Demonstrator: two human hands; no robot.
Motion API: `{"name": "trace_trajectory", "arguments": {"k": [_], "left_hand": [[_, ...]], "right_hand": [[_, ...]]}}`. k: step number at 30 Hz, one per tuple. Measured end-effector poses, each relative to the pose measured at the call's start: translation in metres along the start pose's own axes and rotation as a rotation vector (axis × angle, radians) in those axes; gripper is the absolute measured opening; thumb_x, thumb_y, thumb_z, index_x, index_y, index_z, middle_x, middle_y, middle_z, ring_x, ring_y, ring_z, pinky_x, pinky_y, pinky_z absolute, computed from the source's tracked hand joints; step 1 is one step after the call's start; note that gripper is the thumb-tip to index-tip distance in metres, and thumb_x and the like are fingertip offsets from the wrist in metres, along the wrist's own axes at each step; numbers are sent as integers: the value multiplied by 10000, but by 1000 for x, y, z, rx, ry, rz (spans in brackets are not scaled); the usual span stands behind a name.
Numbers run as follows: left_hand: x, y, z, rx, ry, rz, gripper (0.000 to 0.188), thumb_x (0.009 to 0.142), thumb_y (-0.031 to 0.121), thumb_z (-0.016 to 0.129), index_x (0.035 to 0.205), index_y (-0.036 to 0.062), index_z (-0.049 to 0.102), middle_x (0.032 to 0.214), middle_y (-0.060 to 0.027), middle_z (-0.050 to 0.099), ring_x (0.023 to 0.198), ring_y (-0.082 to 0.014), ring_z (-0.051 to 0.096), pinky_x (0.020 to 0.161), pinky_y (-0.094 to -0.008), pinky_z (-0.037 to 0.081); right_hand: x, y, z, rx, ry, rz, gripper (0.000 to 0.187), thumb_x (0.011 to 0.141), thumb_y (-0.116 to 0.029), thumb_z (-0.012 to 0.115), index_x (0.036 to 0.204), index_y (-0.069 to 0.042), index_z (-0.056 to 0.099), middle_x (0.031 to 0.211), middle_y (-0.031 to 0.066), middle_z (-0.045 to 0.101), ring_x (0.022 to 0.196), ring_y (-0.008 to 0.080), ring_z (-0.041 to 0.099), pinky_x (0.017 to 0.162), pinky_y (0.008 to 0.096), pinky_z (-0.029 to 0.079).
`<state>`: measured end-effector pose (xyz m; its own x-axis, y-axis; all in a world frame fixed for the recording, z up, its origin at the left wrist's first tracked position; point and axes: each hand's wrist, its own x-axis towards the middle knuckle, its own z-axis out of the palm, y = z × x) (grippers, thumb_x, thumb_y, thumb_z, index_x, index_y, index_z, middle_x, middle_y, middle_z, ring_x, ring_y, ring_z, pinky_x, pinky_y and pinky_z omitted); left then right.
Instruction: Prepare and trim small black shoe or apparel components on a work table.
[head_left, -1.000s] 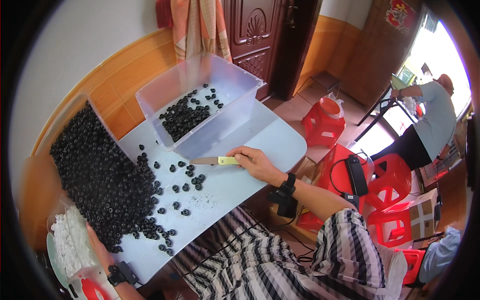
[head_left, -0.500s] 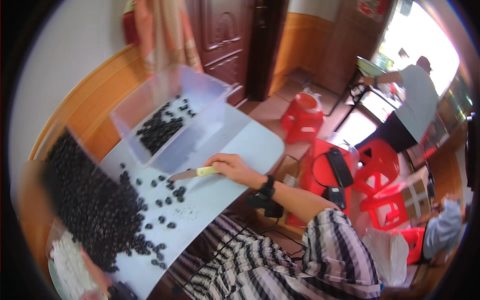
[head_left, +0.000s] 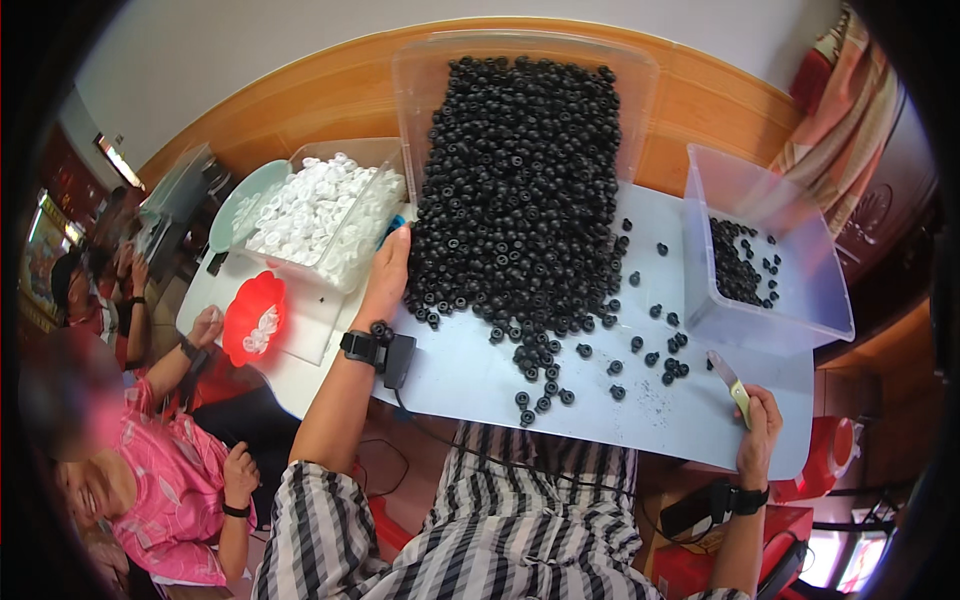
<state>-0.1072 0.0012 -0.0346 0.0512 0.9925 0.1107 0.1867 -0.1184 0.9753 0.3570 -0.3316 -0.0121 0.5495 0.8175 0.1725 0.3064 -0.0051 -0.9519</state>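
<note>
In my right hand [head_left: 758,435] is a small knife [head_left: 738,388] with a yellow-green handle, its blade tilted up and left above the table. My left hand [head_left: 388,275] is at the left side of a large heap of black round parts [head_left: 520,190]. A small blue thing shows beside its fingertips; the fingers are partly hidden, so their grip cannot be told. The heap spills from a clear bin [head_left: 640,120] onto the pale table. Loose black parts [head_left: 672,370] lie between the heap and my knife, with dark crumbs [head_left: 655,405] nearby.
A clear tub [head_left: 770,325] with some black parts stands at the right. On the left are a tub of white parts [head_left: 320,205], a pale green bowl [head_left: 235,215] and a red dish [head_left: 240,320]. A co-worker in pink [head_left: 165,500] sits there, one hand at the dish.
My view has swung left toward the heap and the co-worker. The knife has moved away from the loose black parts, to the table's near right edge.
</note>
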Motion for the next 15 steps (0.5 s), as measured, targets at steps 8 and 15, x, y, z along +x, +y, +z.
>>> {"name": "trace_trajectory", "arguments": {"k": [8,15], "left_hand": [[14,-20,-4,-310,65,-5,557,1059,404,401,1347,-57,525,1323,-113,578,1226,-176,518,1069,-291,362],[3,2,-3,-94,-29,-20,607,1061,452,360,1397,-38,486,1394,-133,538,1292,-206,490,1142,-305,296]], "right_hand": [[2,0,5,-18,9,19,279,989,-219,495,1049,7,646,863,8,590,757,77,493,713,225,375],[1,-4,5,-54,-7,-11,301,987,-243,482,1047,7,639,868,15,592,769,80,490,724,232,372]]}}
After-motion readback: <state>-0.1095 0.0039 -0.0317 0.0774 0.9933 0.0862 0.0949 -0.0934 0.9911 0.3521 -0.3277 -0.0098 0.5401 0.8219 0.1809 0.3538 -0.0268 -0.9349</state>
